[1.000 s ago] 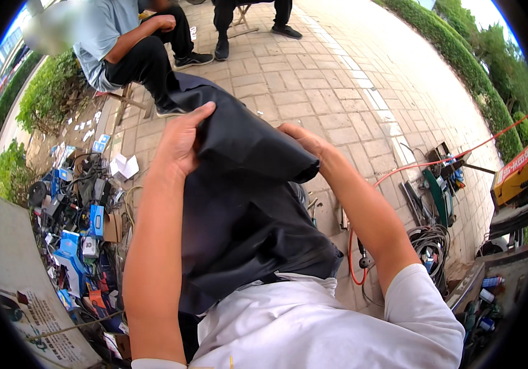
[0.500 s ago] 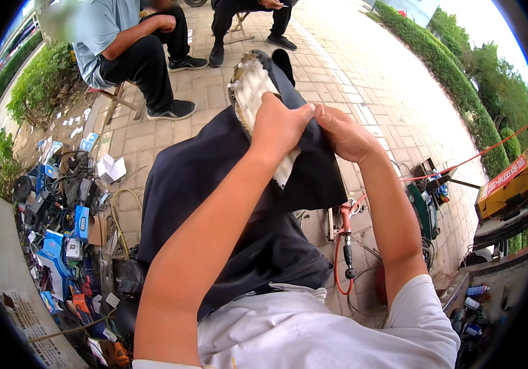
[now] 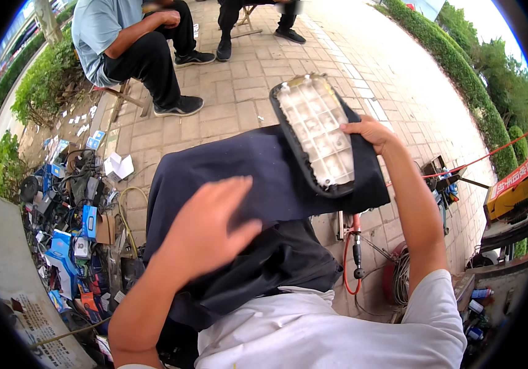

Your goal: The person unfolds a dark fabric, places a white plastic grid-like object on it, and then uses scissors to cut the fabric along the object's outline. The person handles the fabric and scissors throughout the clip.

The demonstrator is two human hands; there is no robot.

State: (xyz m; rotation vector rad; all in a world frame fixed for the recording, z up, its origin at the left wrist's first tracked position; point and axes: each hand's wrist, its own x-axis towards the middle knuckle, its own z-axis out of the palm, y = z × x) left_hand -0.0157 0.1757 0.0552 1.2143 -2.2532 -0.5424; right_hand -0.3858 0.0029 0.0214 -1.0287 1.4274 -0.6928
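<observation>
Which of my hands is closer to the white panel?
Right. Your right hand grips the white panel's right edge; your left hand is apart from it, lower left, over dark cloth.

A dark-rimmed pad (image 3: 318, 138) is gripped by the right hand (image 3: 371, 134) above a dark sheet (image 3: 227, 163).
The pad is turned white ribbed side up; the sheet is draped below, and the left hand (image 3: 210, 224), blurred, is held with fingers extended over it. Blue boxes (image 3: 62, 255) are heaped at left; a red hose (image 3: 345, 265) is looped at right.
</observation>
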